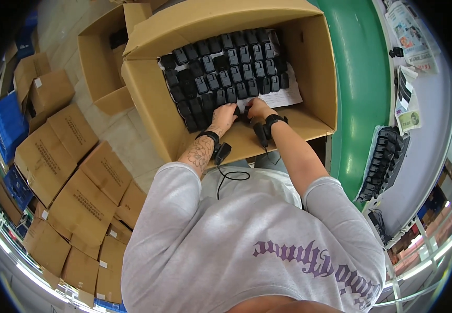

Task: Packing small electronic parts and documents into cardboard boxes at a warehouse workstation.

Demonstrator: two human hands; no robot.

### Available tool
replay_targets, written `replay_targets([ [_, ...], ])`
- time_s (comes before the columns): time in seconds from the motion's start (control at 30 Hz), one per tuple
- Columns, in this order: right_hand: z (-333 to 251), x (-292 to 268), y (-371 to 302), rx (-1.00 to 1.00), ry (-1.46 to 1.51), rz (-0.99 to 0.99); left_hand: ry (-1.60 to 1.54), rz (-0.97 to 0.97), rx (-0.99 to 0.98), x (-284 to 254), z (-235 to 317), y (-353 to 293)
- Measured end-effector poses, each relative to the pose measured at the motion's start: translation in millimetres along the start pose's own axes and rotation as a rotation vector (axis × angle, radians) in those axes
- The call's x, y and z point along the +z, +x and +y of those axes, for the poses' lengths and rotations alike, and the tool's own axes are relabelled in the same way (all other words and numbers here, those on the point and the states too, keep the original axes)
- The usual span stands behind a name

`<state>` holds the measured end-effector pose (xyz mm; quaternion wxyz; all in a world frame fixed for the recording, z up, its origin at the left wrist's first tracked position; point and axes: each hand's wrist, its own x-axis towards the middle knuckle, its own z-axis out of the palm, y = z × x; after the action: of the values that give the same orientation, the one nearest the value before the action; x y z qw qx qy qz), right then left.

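Inside a large open cardboard box (317, 78), several rows of small black plastic devices (225, 78) stand packed side by side, many with a recessed top. Both my hands reach over the box's near wall to the front of these rows. My left hand (224, 117) has its fingers curled round a black device (237, 111) at the near edge of the rows. Right beside it, my right hand (259, 110) is closed with its fingertips on another black device (247, 110), mostly hidden by the fingers. White printed paper (283, 97) lies under the devices at the right.
Another open carton (100, 68) stands on the tiled floor at the left, with stacked closed cartons (80, 203) nearer. To the right runs a green-edged bench (353, 94), holding a tray of black parts (380, 161) and newspaper sheets (411, 39). A cable (234, 178) hangs from my left wrist strap.
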<state>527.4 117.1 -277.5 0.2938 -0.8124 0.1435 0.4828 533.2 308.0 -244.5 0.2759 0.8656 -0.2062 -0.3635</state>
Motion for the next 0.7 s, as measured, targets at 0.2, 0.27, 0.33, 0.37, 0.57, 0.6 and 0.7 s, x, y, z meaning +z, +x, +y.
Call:
replay_targets([
  [0.2, -36, -30, -35, 0.144, 0.375, -0.362, 0.254, 0.212, 0.164, 4, -21, -6],
  [0.27, -23, -23, -32, 0.182, 0.588, -0.357, 0.191, 0.122, 0.215, -5, -21, -1],
  [0.33, -20, -16, -29, 0.152, 0.611, -0.383, 0.112, -0.009, 0.228, -16, -28, -1],
  [0.37, -20, -15, -27, 0.121, 0.635, -0.409, 0.109, -0.004, 0.224, -29, -25, -5],
  [0.57, -9, -14, -6, -0.285, 0.075, 0.063, -0.548, 0.286, -0.103, -129, -3, -75],
  [0.6, -10, -16, -3, -0.265, 0.060, 0.044, -0.454, 0.439, -0.104, -146, 6, -93],
  [0.7, -23, -11, -11, -0.374, -0.214, 0.127, -0.435, 0.644, -0.140, -158, 10, -146],
])
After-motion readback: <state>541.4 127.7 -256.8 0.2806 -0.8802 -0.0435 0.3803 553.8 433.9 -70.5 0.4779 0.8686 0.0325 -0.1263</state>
